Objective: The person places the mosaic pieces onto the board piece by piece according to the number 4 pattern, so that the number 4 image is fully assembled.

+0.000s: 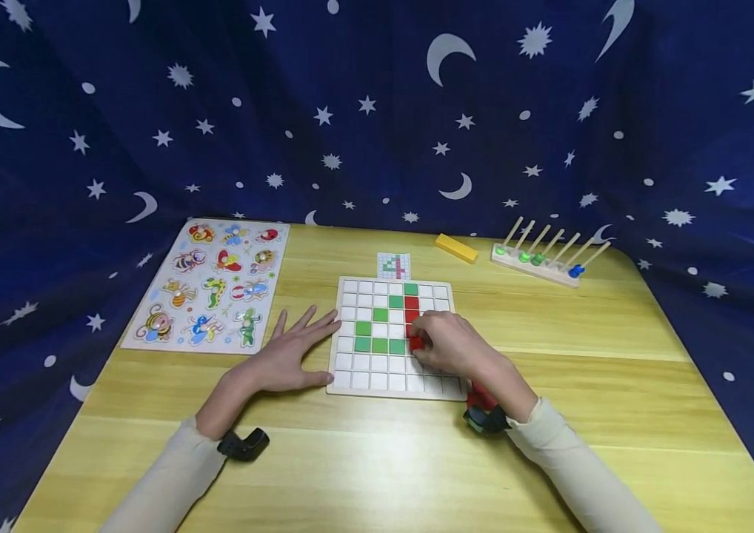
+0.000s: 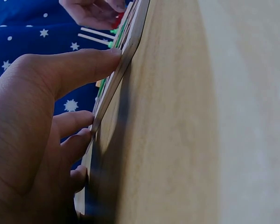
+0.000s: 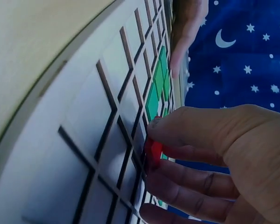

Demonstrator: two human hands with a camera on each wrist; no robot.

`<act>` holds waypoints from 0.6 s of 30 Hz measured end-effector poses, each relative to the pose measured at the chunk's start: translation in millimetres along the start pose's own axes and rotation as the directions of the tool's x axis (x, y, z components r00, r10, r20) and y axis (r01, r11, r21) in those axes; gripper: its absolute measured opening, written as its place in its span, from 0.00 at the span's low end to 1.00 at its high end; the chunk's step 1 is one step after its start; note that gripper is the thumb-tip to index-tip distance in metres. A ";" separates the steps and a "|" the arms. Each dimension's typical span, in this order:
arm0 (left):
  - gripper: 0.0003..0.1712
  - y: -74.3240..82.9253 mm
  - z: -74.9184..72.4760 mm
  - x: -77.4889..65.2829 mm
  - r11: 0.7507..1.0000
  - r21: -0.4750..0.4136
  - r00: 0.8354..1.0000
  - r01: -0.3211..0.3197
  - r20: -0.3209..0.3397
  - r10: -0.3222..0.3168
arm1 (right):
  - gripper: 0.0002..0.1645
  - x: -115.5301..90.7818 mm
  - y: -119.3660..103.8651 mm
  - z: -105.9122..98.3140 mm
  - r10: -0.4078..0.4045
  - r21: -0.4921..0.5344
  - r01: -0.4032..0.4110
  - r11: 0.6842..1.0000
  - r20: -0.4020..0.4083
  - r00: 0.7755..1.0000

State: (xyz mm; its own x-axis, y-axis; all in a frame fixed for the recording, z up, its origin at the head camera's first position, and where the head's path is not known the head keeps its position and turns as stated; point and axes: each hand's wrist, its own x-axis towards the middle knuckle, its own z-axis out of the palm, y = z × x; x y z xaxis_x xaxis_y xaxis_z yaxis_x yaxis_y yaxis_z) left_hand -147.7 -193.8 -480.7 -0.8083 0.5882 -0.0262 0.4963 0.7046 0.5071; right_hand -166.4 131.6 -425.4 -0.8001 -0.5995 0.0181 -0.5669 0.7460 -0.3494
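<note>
A white grid board (image 1: 342,380) with a pale wooden frame lies at the middle of the table. Several green square tiles (image 1: 380,346) form a diagonal and a row on it, and a column of red tiles (image 1: 412,303) runs down beside them. At the lower part of that column, my right hand (image 1: 455,345) pinches a red tile (image 3: 154,150) between thumb and fingers, right at the board's surface. My left hand (image 1: 287,357) is spread at the board's left side, thumb and fingertips touching the frame's edge. Above the board lies a small card (image 1: 385,275) printed with a green and red 4.
More red pieces (image 1: 481,398) lie under my right wrist, partly hidden. An insect puzzle board (image 1: 193,295) occupies the table's left side. At the back right are a yellow block (image 1: 455,248) and a wooden peg stand (image 1: 537,270) with green and blue beads. A dark starry curtain (image 1: 377,111) borders the table.
</note>
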 end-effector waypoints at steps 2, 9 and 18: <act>0.52 0.0 -0.4 -0.1 1.000 0.000 1.000 0.001 0.001 -0.001 | 0.09 2.3 -1.4 1.8 -0.004 0.003 0.004 1.000 0.009 1.000; 0.52 0.4 -0.6 0.1 1.000 -0.002 1.000 -0.001 -0.001 0.001 | 0.08 3.6 -3.8 5.5 -0.046 0.000 0.046 0.999 -0.002 0.999; 0.52 0.0 -0.1 0.4 1.000 0.000 1.000 -0.001 -0.003 0.001 | 0.09 1.4 -3.4 7.1 -0.056 0.010 0.056 0.998 -0.010 0.998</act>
State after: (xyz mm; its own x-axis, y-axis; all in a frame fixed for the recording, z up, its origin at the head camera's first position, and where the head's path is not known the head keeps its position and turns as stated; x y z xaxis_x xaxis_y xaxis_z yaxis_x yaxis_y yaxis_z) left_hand -148.1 -193.6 -480.6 -0.8088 0.5876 -0.0235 0.4968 0.7041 0.5074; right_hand -164.2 126.1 -430.8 -0.7689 -0.6377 0.0466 -0.6090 0.7083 -0.3569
